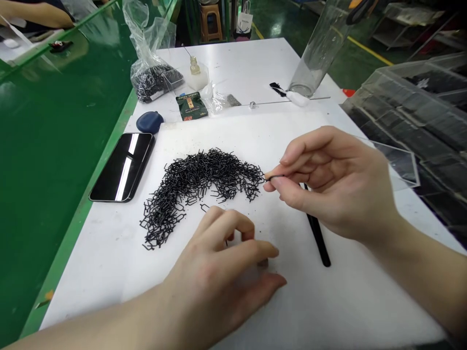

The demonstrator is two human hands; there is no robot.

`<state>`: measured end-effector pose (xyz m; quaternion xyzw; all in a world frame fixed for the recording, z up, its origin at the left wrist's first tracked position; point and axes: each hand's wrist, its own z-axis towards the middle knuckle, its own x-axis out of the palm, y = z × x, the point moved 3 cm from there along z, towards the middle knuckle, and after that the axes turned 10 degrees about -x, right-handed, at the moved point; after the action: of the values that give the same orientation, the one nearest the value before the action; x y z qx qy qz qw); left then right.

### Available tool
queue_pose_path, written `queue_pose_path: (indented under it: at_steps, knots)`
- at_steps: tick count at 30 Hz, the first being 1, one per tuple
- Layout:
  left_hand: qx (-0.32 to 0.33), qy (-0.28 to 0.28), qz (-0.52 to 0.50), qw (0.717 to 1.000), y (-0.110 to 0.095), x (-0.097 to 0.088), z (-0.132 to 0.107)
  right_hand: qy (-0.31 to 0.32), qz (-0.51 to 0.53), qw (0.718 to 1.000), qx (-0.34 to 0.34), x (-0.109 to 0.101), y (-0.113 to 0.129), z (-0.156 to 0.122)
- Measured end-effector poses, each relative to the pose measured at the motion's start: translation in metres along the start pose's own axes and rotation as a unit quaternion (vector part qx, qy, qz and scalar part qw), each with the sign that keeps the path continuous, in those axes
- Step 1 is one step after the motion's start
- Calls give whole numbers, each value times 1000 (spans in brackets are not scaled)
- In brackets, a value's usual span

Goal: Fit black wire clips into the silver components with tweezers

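A short piece of black wire [275,178] is pinched between the thumb and forefinger of the right hand [328,184], while the other fingers are curled loosely together behind them. The piece is held just beside the right end of an arched heap of black bent-wire clips [200,189], which is spread over a white plastic sheet [226,133]. The left hand [215,262] is held low over the sheet, just below the heap, with its fingers curved and slightly separated. A thin dark wire [226,242] is seen between those fingers, but whether it is gripped cannot be told. A slim black stick [318,238] is lying on the sheet beneath the right hand. A smartphone [122,166] is placed face up to the left of the heap, at the edge of the sheet. Beyond the sheet are placed a navy pouch [150,121], a green packet [191,106], a clear plastic bag of black clips [155,82], a thin metal rod [277,103] and a clear plastic cylinder [310,58]. A clear acrylic bin [412,107] is seen to the right, and a co-worker's forearm [32,12] is seen at the upper left, beyond a green workbench [54,146].
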<state>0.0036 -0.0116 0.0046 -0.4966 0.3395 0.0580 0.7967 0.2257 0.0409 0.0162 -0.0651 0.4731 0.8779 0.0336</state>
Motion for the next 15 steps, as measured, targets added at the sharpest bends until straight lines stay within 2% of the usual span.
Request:
queue_pose_path:
  at_steps: [2, 5, 11, 15]
  knots:
    - [-14, -31, -4, 999, -2, -3, -3, 0, 4, 1000, 4, 0, 1, 0]
    - [-22, -45, -36, 998, -4, -8, -3, 5, 5, 1000, 5, 0, 1, -1]
    - [-40, 5, -102, 994, 1, -13, -1, 12, 13, 1000, 1, 2, 3, -2]
    - [-42, 16, -124, 991, 4, -12, -1, 34, 15, 999, -17, 3, 4, -2]
